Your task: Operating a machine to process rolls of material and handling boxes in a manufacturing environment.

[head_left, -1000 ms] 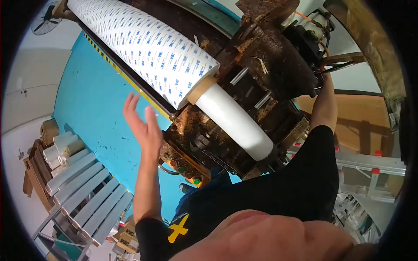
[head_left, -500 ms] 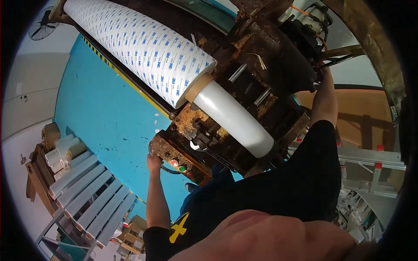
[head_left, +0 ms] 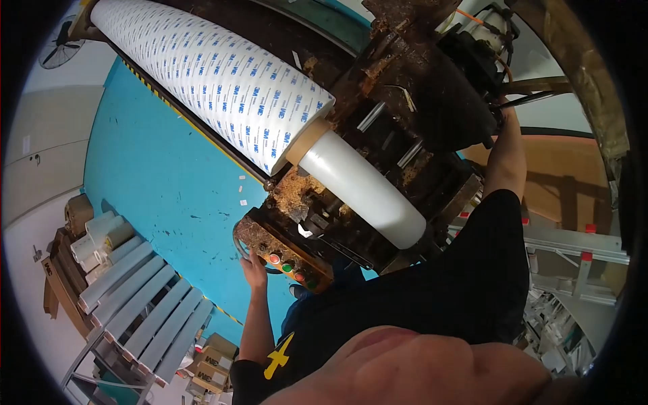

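Roll (head_left: pixel 216 77) at 11 o'clock's already on the machine (head_left: pixel 432 88), looks whole. Left hand (head_left: pixel 254 271)'s by the control box (head_left: pixel 251 231), 7-ish; right hand (head_left: pixel 504 111), 2; can't tell either grip.

Wide roll (head_left: pixel 223 84) white, blue-patterned; floor (head_left: pixel 152 165) turquoise; push-buttons (head_left: pixel 287 268) red, green.

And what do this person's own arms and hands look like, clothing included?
Both arms have short black sleeves: left sleeve, right sleeve. They belong to a black shirt with a yellow cross-like mark near the left sleeve. The forearms are bare. The left grip wears no visible glove; the right grip is largely hidden.
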The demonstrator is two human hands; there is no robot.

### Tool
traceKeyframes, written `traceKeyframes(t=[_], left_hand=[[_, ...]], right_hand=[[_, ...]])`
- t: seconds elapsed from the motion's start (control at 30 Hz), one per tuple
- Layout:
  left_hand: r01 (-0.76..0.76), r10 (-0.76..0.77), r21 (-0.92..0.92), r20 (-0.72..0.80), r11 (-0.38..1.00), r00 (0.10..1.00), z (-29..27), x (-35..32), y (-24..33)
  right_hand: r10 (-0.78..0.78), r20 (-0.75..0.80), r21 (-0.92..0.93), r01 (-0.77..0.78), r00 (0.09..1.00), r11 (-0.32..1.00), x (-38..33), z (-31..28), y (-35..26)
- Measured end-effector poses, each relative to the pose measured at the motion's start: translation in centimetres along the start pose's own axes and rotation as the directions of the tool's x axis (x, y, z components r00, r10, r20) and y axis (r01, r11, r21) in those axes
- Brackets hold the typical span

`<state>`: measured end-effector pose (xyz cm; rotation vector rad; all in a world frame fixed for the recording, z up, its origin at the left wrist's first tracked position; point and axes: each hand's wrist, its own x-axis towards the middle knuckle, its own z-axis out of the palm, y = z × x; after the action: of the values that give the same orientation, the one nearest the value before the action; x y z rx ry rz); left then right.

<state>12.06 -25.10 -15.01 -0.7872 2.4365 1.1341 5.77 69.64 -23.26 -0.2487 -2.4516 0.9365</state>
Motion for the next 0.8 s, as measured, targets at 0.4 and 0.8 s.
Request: traceKeyframes(t=[0.4,0.8], left_hand=[[0.06,-0.066,0.087,0.068,0.994,0.995,-2.0,2.1,-2.4],[-0.032,0.027,0.062,0.077,0.998,0.997,-0.4,-0.4,1.6]], right_hand=[[-0.049,-0.055,0.187,0.059,0.997,0.981,0.4,0.4,1.1],[-0.14,-0.031,-0.038,0.138,0.99,0.99,2.4,0.9,1.4]])
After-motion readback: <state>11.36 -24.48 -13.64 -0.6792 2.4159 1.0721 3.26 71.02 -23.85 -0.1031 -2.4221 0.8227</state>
